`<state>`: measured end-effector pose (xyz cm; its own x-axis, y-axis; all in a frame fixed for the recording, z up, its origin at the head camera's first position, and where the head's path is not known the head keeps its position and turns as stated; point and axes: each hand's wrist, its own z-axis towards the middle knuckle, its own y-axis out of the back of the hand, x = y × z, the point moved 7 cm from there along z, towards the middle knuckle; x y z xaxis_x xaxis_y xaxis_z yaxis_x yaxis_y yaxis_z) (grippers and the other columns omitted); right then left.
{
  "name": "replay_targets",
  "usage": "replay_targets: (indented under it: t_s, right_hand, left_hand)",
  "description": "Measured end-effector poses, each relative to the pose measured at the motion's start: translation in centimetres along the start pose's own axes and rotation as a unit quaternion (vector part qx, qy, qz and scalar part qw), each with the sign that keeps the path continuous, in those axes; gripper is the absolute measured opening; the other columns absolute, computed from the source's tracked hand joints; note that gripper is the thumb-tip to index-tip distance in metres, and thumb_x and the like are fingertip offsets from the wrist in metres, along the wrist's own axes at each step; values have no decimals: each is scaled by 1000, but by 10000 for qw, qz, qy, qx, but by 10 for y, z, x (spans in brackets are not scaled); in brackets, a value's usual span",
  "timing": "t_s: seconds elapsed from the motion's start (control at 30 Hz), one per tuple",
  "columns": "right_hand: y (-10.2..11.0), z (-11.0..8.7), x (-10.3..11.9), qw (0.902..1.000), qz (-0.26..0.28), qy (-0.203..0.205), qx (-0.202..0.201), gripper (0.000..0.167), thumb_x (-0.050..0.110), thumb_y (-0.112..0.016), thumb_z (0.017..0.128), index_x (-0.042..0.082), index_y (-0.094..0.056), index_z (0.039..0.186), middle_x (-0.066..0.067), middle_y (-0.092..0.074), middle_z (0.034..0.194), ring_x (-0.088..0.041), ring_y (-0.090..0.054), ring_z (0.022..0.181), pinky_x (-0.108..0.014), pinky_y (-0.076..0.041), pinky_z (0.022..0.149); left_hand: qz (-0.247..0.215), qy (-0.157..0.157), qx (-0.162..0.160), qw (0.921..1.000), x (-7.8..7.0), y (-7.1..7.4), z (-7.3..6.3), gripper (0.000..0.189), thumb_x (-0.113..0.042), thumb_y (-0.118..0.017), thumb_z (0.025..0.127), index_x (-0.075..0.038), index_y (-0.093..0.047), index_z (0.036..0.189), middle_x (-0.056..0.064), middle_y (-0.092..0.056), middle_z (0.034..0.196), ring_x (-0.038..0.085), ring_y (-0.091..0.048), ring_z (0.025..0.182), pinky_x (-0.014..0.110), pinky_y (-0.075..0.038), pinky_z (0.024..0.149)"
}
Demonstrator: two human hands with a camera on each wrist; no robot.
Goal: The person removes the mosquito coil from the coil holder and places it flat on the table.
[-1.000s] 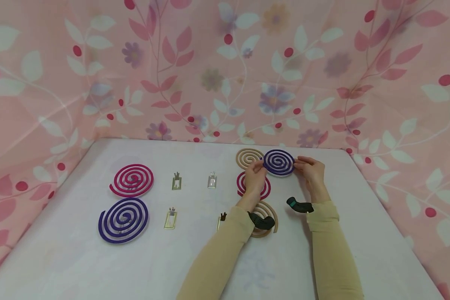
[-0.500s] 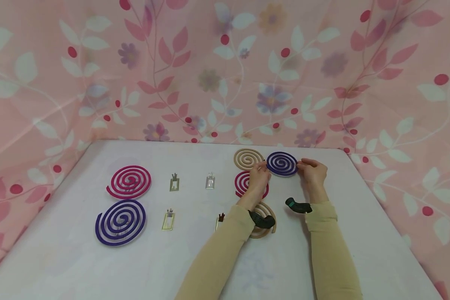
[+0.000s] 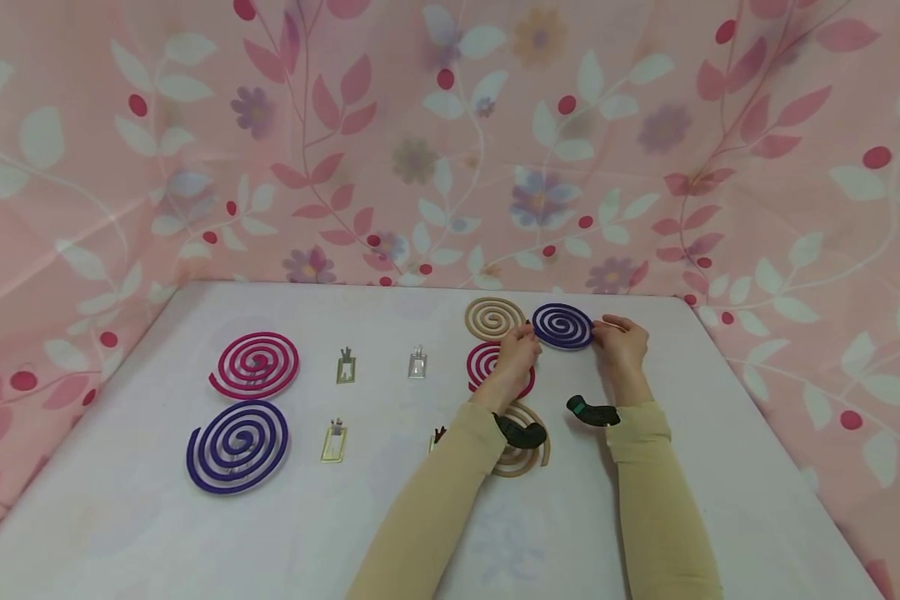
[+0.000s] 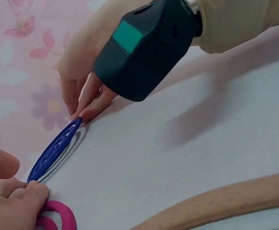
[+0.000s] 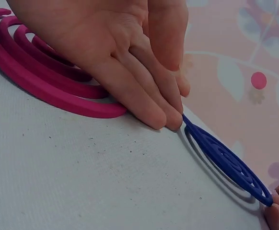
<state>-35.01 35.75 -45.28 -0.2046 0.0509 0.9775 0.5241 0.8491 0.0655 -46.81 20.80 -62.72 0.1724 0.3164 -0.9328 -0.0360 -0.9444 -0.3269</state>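
Observation:
A dark blue mosquito coil (image 3: 562, 326) lies flat or nearly so between my hands at the back right, its shadow close beneath it. My right hand (image 3: 621, 346) pinches its right edge. With fairly straight fingers, my left hand (image 3: 515, 360) touches the left edge; its thumb (image 5: 167, 38) stands apart from the coil in the right wrist view. Beneath the left hand lies a magenta mosquito coil (image 3: 483, 360), partly covered. A tan mosquito coil (image 3: 487, 319) lies just beyond that hand, and another tan coil (image 3: 543, 454) is partly hidden under the left wrist.
Left on the white table (image 3: 390, 533) are a magenta coil (image 3: 258, 365) and a blue coil (image 3: 237, 446), each over a metal stand. Several small metal coil stands, including a gold one (image 3: 333, 444) and a silver one (image 3: 417, 364), lie mid-table. Floral cloth (image 3: 420, 125) hangs behind.
The blue coil has shifted slightly right relative to the tan coil and come to rest beside it. My left fingers have loosened at its edge; the view has turned a little.

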Motion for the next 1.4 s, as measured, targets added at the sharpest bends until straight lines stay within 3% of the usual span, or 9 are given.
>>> replay_targets:
  t_s: [0.13, 0.3, 0.4, 0.57, 0.67, 0.73, 0.97, 1.23, 1.4]
  right_hand:
    - [-2, 0, 0, 9998, -162, 124, 3, 46, -7, -64, 88, -5, -59, 133, -1, -74, 94, -4, -66, 87, -10, -52, 69]
    - [-6, -2, 3, 9993, -292, 235, -20, 44, -5, -63, 89, -6, -59, 133, -12, -71, 112, -8, -64, 91, -11, -53, 74]
    - [-7, -3, 4, 9992, -333, 222, -26, 45, -5, -61, 90, -5, -58, 135, -18, -65, 125, -10, -62, 97, -14, -54, 83]
    - [-8, -5, 6, 9994, -301, 196, 4, 45, -5, -60, 91, -4, -57, 136, -18, -63, 128, -10, -60, 99, -21, -54, 93]
    - [-8, -7, 7, 9995, -155, 287, 22, 45, -7, -61, 89, -5, -59, 133, -13, -68, 116, -8, -60, 94, -19, -56, 87]
    - [-8, -8, 8, 9992, -158, 366, 29, 44, -7, -61, 88, -6, -59, 132, -10, -68, 110, -7, -60, 92, -17, -56, 83]
    - [-11, -4, 4, 9989, -385, 277, 55, 44, -4, -58, 92, -2, -58, 136, -14, -61, 126, -10, -57, 102, -22, -52, 98]
    - [-14, -4, 3, 9991, -370, 177, 106, 44, -5, -57, 93, -1, -57, 137, -17, -57, 133, -16, -55, 112, -28, -48, 106]
    - [-15, -7, 4, 9992, -338, 203, 99, 44, -5, -57, 93, -2, -57, 137, -19, -56, 137, -20, -54, 118, -30, -47, 108]
  left_hand:
    - [104, 176, -133, 9997, 58, 5, 59, 54, 6, -60, 73, -15, -61, 123, -1, -65, 115, 14, -58, 96, 27, -48, 74]
    - [160, 73, -61, 9998, 83, 6, 86, 50, 1, -64, 75, -17, -61, 121, -1, -63, 109, 16, -55, 83, 28, -44, 62]
    - [175, 70, 56, 9998, 47, 3, 52, 49, 1, -62, 74, -14, -60, 120, -2, -61, 104, 15, -52, 76, 27, -42, 58]
    - [361, 334, 147, 9987, -84, -4, -78, 50, 5, -51, 80, 0, -56, 129, 4, -55, 104, 13, -45, 75, 22, -37, 61]
    - [445, 701, 178, 9964, -132, -7, -126, 53, 9, -48, 83, 4, -51, 136, 8, -53, 108, 14, -40, 77, 23, -33, 64]
    - [485, 566, 176, 9971, -128, -8, -121, 53, 9, -48, 82, 5, -51, 135, 8, -53, 106, 13, -40, 73, 22, -33, 60]
    - [90, 210, 446, 9987, -18, -1, -7, 46, 3, -55, 76, -11, -61, 119, -3, -55, 95, 10, -44, 67, 22, -34, 51]
    - [345, 717, 259, 9965, -161, -8, -152, 54, 11, -43, 85, 9, -45, 139, 15, -53, 129, 13, -42, 84, 18, -34, 67]
    - [406, 728, 373, 9958, -173, -8, -167, 56, 9, -44, 85, 10, -42, 142, 20, -48, 146, 16, -47, 102, 23, -43, 87]
